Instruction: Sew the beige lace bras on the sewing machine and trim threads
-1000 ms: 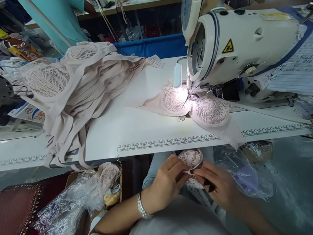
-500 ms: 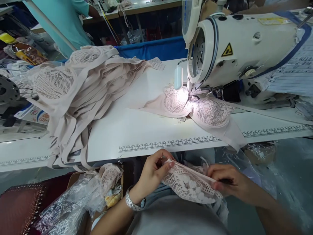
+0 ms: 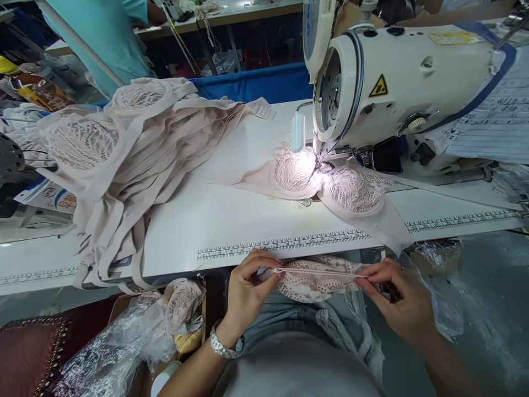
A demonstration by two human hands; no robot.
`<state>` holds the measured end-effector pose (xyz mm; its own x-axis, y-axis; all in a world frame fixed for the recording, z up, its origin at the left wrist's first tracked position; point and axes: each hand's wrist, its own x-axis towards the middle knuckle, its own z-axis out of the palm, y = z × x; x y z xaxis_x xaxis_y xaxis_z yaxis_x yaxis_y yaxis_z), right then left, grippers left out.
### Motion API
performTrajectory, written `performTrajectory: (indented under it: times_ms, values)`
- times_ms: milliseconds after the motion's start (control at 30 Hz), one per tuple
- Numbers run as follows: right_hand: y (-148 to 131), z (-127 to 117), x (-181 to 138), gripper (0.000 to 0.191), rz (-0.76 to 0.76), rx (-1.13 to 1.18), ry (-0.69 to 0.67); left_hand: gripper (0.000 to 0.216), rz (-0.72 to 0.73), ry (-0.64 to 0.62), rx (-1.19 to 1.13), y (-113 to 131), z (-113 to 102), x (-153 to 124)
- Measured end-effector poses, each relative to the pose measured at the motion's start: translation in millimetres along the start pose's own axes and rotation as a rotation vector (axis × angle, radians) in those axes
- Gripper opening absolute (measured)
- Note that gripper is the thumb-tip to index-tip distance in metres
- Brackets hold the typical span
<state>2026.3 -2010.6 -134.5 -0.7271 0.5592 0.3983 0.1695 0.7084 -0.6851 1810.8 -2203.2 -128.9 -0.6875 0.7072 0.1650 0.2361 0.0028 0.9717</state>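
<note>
Over my lap, just below the table's front edge, I hold a pale pink lace piece stretched flat between both hands. My left hand pinches its left end and my right hand pinches its right end. A beige lace bra lies on the white table with its centre under the needle of the white sewing machine, lit by the machine's lamp.
A heap of finished beige bras covers the table's left side. A ruler strip runs along the front edge. Plastic bags and a box with lace cups sit low at left. A person in a teal shirt stands behind.
My hands lifted the lace piece from my lap toward the table edge and pulled it out from a small folded bundle into a taut strip. The bra under the needle has not moved.
</note>
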Motion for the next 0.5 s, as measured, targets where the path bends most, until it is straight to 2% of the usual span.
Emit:
performTrajectory:
  times_ms: [67, 167, 333, 400, 500]
  values:
    - [-1.3, 1.6, 0.5, 0.006, 0.039, -0.054, -0.004, 0.006, -0.001, 0.001, 0.003, 0.2, 0.2, -0.6]
    - [-4.4, -0.7, 6.4, 0.006, 0.058, -0.063, -0.051, 0.004, -0.016, -0.001, -0.009, -1.4, 0.9, -1.6]
    - [-3.6, -22.9, 22.1, 0.016, 0.139, 0.222, -0.219, 0.004, -0.031, -0.041, -0.102, -4.1, -0.2, -0.3]
    - [-2.4, -34.9, 28.4, 0.016, 0.159, 0.35, -0.308, 0.005, -0.067, -0.132, -0.176, -1.7, -3.6, 2.8]
    - [-9.3, -43.3, 36.5, 0.02, 0.132, 0.441, -0.402, 0.016, -0.084, -0.372, -0.125, 7.5, -5.5, 8.8]
